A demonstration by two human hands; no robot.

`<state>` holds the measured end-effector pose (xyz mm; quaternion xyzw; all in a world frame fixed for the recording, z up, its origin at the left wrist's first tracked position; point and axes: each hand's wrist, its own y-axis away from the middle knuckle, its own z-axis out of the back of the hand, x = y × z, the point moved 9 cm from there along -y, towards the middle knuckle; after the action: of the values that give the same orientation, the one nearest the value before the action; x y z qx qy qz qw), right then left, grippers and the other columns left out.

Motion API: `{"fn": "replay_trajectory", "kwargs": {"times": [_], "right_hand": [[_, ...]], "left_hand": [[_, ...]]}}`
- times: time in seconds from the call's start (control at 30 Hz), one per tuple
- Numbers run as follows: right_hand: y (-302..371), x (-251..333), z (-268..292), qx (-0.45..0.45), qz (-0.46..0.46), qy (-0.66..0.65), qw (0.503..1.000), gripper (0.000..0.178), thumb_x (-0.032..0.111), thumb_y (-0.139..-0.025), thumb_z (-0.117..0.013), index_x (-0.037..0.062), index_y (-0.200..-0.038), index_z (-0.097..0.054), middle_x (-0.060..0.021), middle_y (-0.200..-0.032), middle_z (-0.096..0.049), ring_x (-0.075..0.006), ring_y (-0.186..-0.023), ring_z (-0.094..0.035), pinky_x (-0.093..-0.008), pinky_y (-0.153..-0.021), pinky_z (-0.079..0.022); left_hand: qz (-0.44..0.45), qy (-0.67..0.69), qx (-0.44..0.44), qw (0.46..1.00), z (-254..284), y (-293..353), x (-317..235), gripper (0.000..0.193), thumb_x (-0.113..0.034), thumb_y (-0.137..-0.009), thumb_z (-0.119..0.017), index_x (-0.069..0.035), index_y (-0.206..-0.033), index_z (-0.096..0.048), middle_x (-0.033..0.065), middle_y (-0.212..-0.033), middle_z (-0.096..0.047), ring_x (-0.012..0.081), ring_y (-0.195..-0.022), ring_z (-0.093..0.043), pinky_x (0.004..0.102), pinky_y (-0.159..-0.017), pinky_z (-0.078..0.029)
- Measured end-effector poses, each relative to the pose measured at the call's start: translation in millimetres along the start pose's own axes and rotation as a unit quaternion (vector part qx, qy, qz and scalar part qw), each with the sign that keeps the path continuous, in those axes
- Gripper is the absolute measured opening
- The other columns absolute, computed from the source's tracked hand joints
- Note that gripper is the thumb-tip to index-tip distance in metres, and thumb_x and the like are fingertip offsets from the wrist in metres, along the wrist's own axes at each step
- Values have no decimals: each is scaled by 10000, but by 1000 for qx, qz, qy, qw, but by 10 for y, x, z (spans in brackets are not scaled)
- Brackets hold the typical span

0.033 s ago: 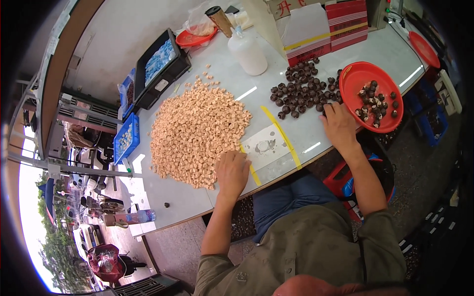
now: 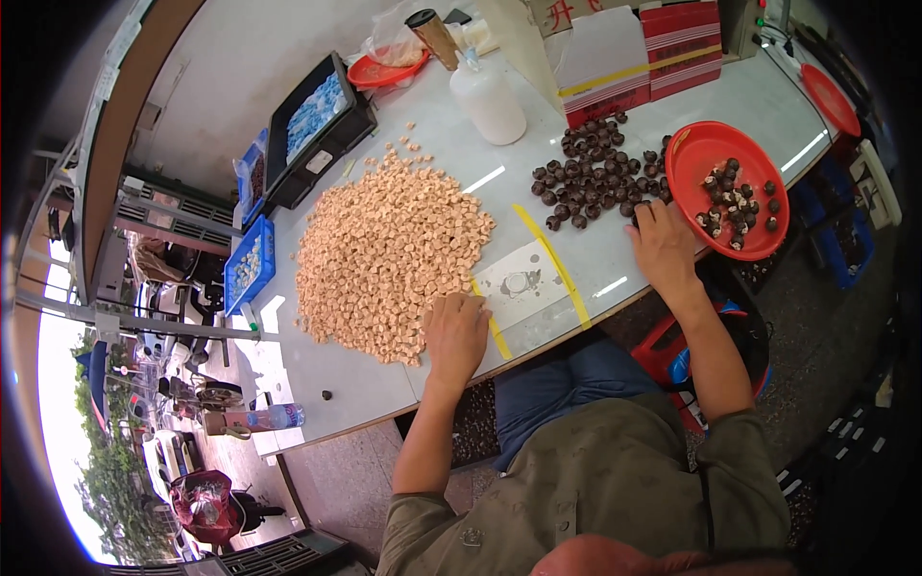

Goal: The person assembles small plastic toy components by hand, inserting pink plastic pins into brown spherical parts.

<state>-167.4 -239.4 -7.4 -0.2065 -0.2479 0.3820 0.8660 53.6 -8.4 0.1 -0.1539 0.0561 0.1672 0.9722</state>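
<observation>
My left hand (image 2: 456, 334) rests at the near right edge of a large heap of small beige pieces (image 2: 389, 254), palm down. Its fingers curl under and the tips are hidden, so what they hold, if anything, does not show. On the right, my right hand (image 2: 664, 252) lies palm down with its fingers somewhat apart, reaching the near edge of a spread of dark brown, round, hollow-looking pieces (image 2: 595, 173). Close beside that hand is a red round plate (image 2: 684, 178) holding several dark balls, some with pale insides showing.
Between my hands, a white rectangle (image 2: 523, 284) with grey stains lies between yellow tape strips (image 2: 555, 257). Farther back stand a white bottle (image 2: 490, 108), a black crate (image 2: 331, 144) of blue bits and red-and-white cartons (image 2: 682, 53). A blue tray (image 2: 251, 266) is at the left edge.
</observation>
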Motion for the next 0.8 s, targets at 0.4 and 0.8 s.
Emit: {"fn": "replay_trajectory", "kwargs": {"times": [0.4,0.8], "right_hand": [[147,410,-192,84,-88,-383,916,305,-21,-837,-739,19,-1126,-648,-133,-1014,-625,-303,-866,-670,-376,-764,-558],[306,876,-537,227,-63,-509,828,391,-78,-821,-746,14,-1197,-694,-84,-1064,-623,-145,-862,-637,-268,-754,-533]], "left_hand": [[9,50,32,998,-34,-63,9,143,-121,-815,-734,-78,-951,-724,105,-861,-661,306,-875,-637,448,-769,-455],[2,92,48,995,-113,-103,35,142,-55,-782,-735,-21,-919,-721,147,-877,-705,331,-850,-680,433,-787,-532]]}}
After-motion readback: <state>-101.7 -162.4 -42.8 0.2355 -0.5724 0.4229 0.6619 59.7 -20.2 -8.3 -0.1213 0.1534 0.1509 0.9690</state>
